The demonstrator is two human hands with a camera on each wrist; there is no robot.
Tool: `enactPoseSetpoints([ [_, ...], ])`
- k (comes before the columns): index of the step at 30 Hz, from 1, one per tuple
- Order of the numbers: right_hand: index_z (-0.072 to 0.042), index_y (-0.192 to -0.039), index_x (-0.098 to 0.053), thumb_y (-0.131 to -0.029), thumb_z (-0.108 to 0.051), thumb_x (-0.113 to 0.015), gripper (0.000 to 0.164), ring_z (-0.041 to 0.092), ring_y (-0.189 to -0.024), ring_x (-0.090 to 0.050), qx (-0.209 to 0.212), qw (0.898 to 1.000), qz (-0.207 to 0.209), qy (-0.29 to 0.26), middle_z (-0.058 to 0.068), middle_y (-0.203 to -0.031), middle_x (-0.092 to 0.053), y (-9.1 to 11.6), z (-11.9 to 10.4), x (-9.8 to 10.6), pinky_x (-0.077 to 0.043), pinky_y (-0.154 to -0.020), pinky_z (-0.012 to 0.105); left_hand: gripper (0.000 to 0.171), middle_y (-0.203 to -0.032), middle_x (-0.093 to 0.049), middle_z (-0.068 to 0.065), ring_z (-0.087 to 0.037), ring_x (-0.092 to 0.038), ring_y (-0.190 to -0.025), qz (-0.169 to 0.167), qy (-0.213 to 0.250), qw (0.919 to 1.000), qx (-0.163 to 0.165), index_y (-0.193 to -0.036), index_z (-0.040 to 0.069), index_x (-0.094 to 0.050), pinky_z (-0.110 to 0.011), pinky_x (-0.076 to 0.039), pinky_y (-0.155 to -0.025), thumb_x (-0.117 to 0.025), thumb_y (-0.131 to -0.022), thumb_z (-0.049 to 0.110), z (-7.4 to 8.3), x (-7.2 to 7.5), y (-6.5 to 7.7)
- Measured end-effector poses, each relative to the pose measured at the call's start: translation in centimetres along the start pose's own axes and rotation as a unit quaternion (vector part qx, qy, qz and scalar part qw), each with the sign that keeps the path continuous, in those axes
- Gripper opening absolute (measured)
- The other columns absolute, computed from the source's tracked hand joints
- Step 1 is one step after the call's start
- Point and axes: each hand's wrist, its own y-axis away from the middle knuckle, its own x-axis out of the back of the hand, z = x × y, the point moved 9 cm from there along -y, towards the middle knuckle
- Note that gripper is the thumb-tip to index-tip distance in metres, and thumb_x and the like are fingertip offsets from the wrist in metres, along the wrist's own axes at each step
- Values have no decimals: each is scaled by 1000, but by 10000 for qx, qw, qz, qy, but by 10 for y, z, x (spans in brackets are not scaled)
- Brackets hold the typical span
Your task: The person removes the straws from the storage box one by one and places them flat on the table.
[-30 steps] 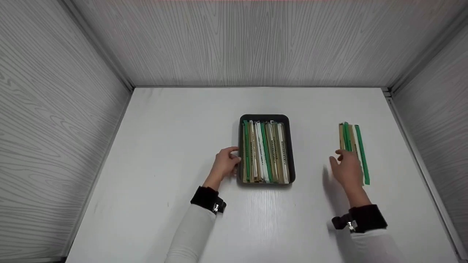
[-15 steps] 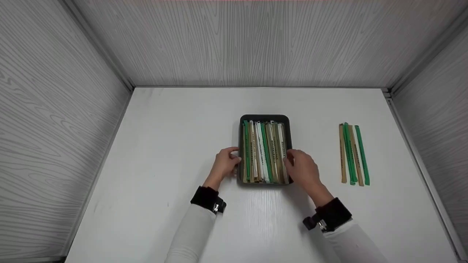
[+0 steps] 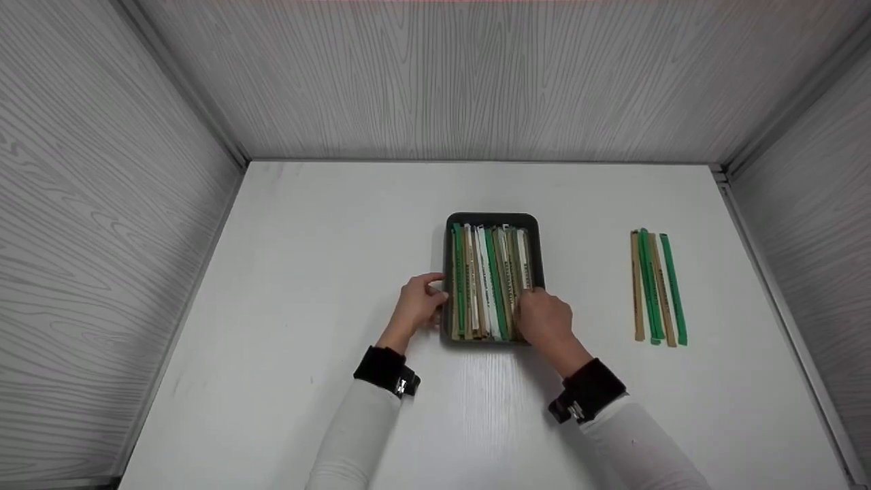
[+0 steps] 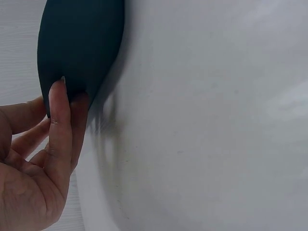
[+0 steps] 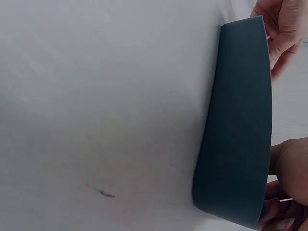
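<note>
A dark tray [image 3: 491,218] holds a row of slim paper-wrapped sticks [image 3: 491,282] in green, brown and white with dark print. My left hand [image 3: 416,299] grips its left wall. In the left wrist view, fingers [image 4: 60,110] lie against the tray's outer side [image 4: 82,43], thumb by the rim. My right hand [image 3: 546,318] bends over the right rim, fingers curled down among the rightmost sticks. The right wrist view shows its fingers [image 5: 284,211] behind the tray wall [image 5: 238,120]; whether they pinch a stick is hidden.
Several more wrapped sticks [image 3: 656,289], green, brown and white, lie side by side at the right of the white table [image 3: 306,272]. Pale wood-grain panels [image 3: 469,82] enclose the table at the back and both sides.
My right hand has come left from the loose sticks to the tray's right side, then a little further in, its fingers curling down. My left hand stays at the tray.
</note>
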Motion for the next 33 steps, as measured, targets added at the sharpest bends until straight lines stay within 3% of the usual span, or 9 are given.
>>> enactPoseSetpoints([
  [8,-10,-61,-53,-88,-20,-70,33,23,-50,-53,99,9999,23,75,8,-70,-54,2,-3,-5,-44,-41,37,45,-92,-63,-9,-17,-60,-66,-23,-7,10000,-16,-139,7,-55,-36,-55,-58,-62,-94,7,0,-1,0],
  [17,-15,-56,-45,-88,-21,-70,41,17,-45,-49,53,9999,131,-86,0,-51,-47,0,-2,-6,-40,-37,35,45,-85,-65,-7,-13,-57,-58,25,-359,9992,-197,-138,7,-55,-25,-45,-51,-64,-94,9,1,-1,-3],
  [26,-13,-65,-53,-88,-28,-72,33,18,-49,-51,-320,9963,-249,-754,0,-56,-50,-1,10,-8,-40,-43,34,50,-94,-66,-9,-19,-64,-68,-291,-163,9993,-153,-140,9,-54,-29,-53,-54,-64,-91,9,-3,-2,-2],
  [33,-10,-76,-59,-87,-20,-67,17,16,-51,-49,-573,9825,-481,-1707,0,-60,-54,2,17,-3,-38,-45,30,50,-97,-65,-12,-18,-64,-69,-408,72,9991,-27,-141,9,-53,-29,-54,-55,-65,-93,8,-6,-2,-2],
])
